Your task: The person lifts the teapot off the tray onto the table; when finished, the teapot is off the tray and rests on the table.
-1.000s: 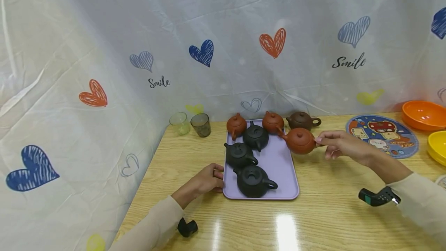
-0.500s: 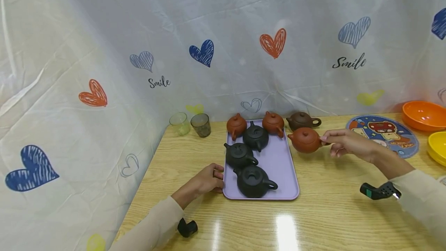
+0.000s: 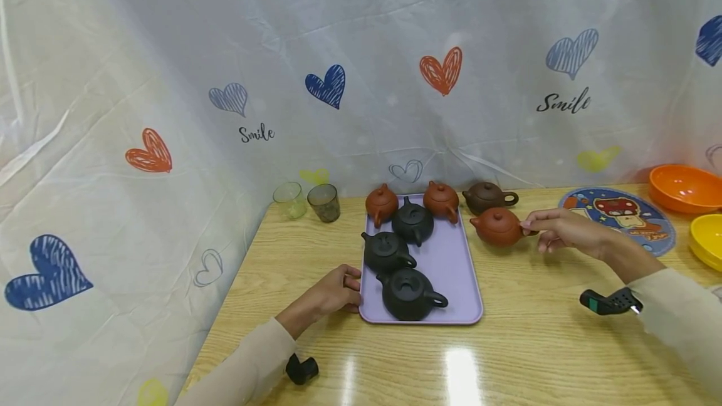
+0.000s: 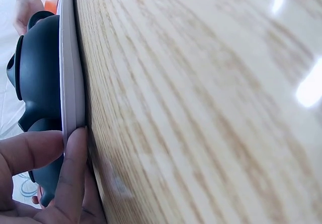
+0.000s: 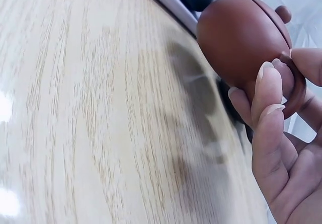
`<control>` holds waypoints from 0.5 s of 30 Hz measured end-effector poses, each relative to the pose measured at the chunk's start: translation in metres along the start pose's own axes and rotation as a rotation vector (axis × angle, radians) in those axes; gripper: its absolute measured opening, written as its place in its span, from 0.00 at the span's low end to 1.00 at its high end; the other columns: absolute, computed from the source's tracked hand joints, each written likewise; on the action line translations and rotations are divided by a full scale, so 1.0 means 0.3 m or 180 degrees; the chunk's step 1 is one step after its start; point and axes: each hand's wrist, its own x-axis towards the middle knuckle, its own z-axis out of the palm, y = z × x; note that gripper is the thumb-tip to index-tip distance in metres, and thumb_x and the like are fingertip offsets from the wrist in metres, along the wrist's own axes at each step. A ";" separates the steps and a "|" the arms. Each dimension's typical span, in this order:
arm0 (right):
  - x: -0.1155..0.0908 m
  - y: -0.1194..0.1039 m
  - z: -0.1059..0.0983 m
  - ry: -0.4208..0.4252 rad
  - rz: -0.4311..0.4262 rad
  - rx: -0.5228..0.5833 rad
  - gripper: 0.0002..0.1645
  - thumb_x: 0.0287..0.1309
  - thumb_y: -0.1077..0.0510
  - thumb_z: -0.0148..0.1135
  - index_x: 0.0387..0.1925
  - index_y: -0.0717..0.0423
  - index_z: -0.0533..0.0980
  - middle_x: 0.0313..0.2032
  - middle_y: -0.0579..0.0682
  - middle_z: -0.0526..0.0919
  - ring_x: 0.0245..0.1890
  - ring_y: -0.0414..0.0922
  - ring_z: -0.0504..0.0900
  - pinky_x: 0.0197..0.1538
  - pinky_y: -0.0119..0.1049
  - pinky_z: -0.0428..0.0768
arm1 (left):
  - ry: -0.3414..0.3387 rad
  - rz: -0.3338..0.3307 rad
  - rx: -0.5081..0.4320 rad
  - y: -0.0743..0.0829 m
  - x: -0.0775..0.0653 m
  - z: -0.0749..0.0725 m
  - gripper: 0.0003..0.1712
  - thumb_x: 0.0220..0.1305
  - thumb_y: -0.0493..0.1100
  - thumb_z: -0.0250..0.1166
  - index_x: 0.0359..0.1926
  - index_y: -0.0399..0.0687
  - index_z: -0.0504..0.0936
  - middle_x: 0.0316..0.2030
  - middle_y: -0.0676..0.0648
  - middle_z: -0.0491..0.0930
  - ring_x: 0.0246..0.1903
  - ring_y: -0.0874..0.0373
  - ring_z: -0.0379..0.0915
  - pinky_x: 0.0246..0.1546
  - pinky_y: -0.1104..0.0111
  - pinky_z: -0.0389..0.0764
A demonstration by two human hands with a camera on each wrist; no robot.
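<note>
two hands: right hand (image 3: 564, 233) pinches red teapot (image 3: 497, 227); left hand (image 3: 334, 290) grips tray (image 3: 451, 262).

This looks like a staged recording corner rather than a lived-in room. A plastic sheet (image 3: 361, 49) printed with hearts and "Smile" hangs as backdrop behind a wooden table (image 3: 524, 343). Teapots on a tray (image 3: 445, 255), two glasses (image 3: 307, 200) far left and bowls (image 3: 685, 187) at right stand as props.

two glasses (image 3: 307, 200), orange bowl (image 3: 684, 187)
</note>
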 end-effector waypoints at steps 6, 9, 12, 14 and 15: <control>0.014 0.002 0.003 -0.0011 0.0067 -0.0036 0.14 0.77 0.51 0.47 0.46 0.52 0.78 0.43 0.46 0.78 0.29 0.41 0.82 0.35 0.34 0.83 | -0.0027 0.0000 0.0017 -0.002 0.003 -0.005 0.33 0.53 0.24 0.64 0.61 0.30 0.65 0.41 0.41 0.69 0.34 0.54 0.73 0.36 0.63 0.88; 0.020 0.002 0.006 0.0012 0.0089 -0.0049 0.14 0.77 0.51 0.48 0.46 0.52 0.78 0.43 0.46 0.78 0.29 0.40 0.82 0.35 0.33 0.82 | -0.0039 0.0002 0.0013 -0.003 0.004 -0.005 0.34 0.53 0.25 0.64 0.61 0.30 0.65 0.42 0.41 0.69 0.34 0.53 0.74 0.37 0.63 0.88; 0.027 0.001 0.010 0.0053 0.0096 -0.0046 0.14 0.76 0.51 0.49 0.45 0.52 0.78 0.42 0.47 0.78 0.29 0.40 0.82 0.34 0.33 0.82 | -0.0038 0.0011 0.0023 -0.003 0.003 -0.003 0.34 0.53 0.25 0.65 0.61 0.29 0.65 0.42 0.41 0.70 0.34 0.54 0.74 0.36 0.63 0.88; 0.031 0.000 0.012 0.0072 0.0097 -0.0043 0.14 0.76 0.51 0.49 0.45 0.53 0.78 0.41 0.47 0.78 0.28 0.40 0.82 0.34 0.32 0.82 | -0.0042 0.0018 0.0019 -0.001 0.002 -0.003 0.34 0.53 0.24 0.64 0.62 0.29 0.65 0.41 0.41 0.70 0.34 0.54 0.74 0.36 0.63 0.88; 0.033 0.001 0.013 0.0078 0.0099 -0.0038 0.14 0.76 0.51 0.49 0.45 0.53 0.78 0.41 0.47 0.78 0.28 0.40 0.82 0.34 0.32 0.82 | -0.0042 0.0010 0.0008 -0.001 0.001 -0.002 0.34 0.53 0.24 0.64 0.62 0.29 0.65 0.42 0.41 0.70 0.34 0.54 0.74 0.36 0.63 0.88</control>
